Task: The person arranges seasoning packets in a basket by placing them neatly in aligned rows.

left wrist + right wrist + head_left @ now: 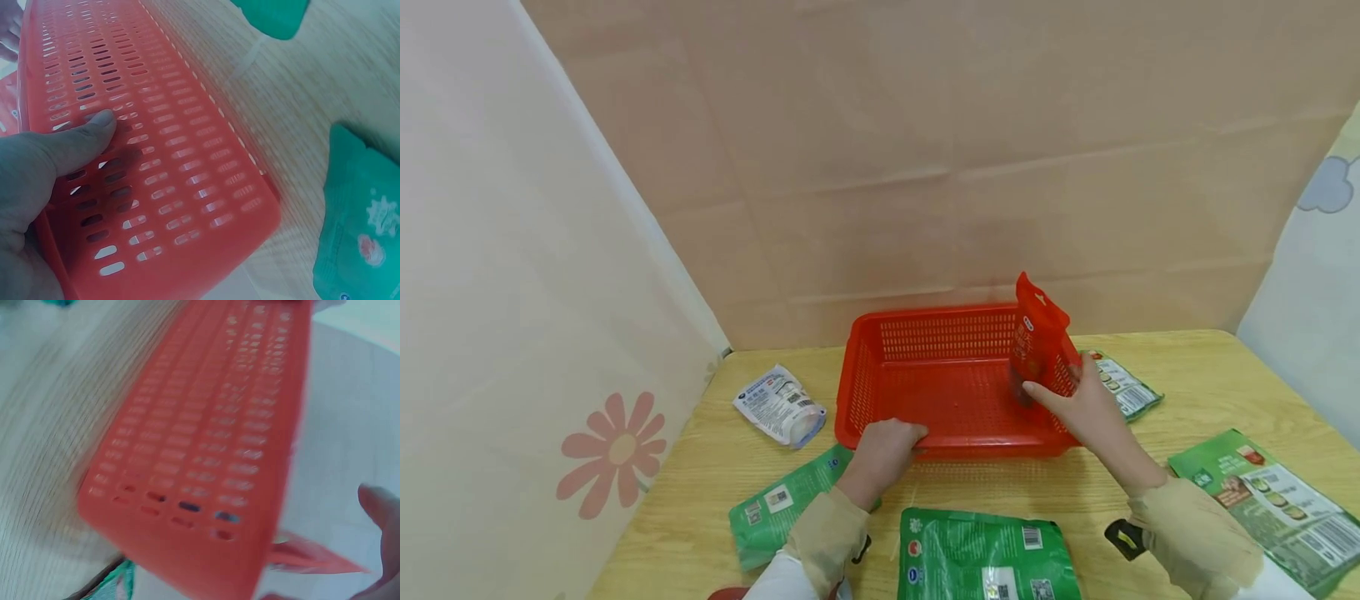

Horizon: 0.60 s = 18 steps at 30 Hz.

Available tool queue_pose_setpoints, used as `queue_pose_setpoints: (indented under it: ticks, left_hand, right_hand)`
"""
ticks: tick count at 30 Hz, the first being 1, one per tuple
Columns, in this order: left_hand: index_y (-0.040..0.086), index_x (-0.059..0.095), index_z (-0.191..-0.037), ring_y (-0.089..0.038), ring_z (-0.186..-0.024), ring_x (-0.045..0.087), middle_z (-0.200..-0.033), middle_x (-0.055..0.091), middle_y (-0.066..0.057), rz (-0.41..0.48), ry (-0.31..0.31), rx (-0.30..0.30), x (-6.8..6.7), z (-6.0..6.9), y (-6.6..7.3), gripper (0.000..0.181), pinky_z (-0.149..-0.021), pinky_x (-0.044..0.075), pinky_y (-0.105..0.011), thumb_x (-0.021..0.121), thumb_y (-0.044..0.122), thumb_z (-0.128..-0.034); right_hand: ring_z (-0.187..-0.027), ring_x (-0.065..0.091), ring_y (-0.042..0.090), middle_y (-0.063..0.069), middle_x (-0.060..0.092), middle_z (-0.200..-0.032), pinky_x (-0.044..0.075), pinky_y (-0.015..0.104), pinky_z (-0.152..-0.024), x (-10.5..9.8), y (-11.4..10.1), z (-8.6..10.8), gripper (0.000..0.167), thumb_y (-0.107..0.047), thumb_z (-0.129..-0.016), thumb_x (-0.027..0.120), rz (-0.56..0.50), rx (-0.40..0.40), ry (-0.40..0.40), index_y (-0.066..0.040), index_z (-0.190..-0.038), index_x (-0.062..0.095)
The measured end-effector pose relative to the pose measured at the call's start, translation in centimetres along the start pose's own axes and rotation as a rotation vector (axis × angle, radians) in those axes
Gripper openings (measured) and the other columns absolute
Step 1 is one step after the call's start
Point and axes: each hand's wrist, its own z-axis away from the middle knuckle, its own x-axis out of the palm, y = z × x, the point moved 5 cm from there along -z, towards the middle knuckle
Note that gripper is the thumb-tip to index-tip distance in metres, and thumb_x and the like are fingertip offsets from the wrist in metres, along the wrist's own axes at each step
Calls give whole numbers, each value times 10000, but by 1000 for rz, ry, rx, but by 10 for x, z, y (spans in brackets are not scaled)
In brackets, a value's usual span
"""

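A red perforated basket [955, 417] stands on the table. My left hand [883, 454] grips its front rim, the thumb pressed on the outside of the slotted wall in the left wrist view. At the basket's right end a red snack pouch [1036, 333] stands upright, leaning a little, with its lower end inside. My right hand [1090, 408] is spread around the pouch's lower right side, thumb over the basket. In the right wrist view its thumb [380, 509] is apart from the pouch's corner [312, 557]; the other fingers are mostly cut off.
A white pouch [781, 406] lies left of the basket. Green packets lie on the table [685, 500]: one at front left [790, 504], one at front centre [985, 554], one at far right [1273, 504] and one behind the right hand [1123, 385]. A wall closes the back.
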Motion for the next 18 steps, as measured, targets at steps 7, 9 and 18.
queue_pose_setpoints:
  ticks: [7, 9, 18]
  left_hand:
    - [190, 639, -703, -59, -535, 542, -640, 656, 59, -17, 7, 8, -1, 1, 0, 157, -474, 359, -178, 727, 159, -830]
    - [194, 632, -696, -61, -528, 537, -631, 650, 58, -26, 13, 8, -1, 1, -1, 169, -465, 354, -183, 727, 150, -829]
    - [203, 617, -684, -61, -528, 544, -626, 651, 55, -35, 14, 7, 1, 0, -1, 192, -464, 365, -188, 715, 137, -835]
  right_hand:
    - [-1308, 339, 522, 287, 189, -1548, 395, 688, -917, -11, -12, 47, 923, -402, -921, 598, 39, -192, 162, -35, -1530, 10]
    - [-1255, 437, 464, 247, 361, -1489, 495, 468, -957, -11, -16, 63, 801, -284, -895, 667, 97, -350, 266, -84, -1521, 210]
    - [-1187, 570, 269, 96, 582, -1338, 526, 316, -913, 35, 19, 98, 619, -343, -842, 707, 338, -434, -12, -148, -1388, 489]
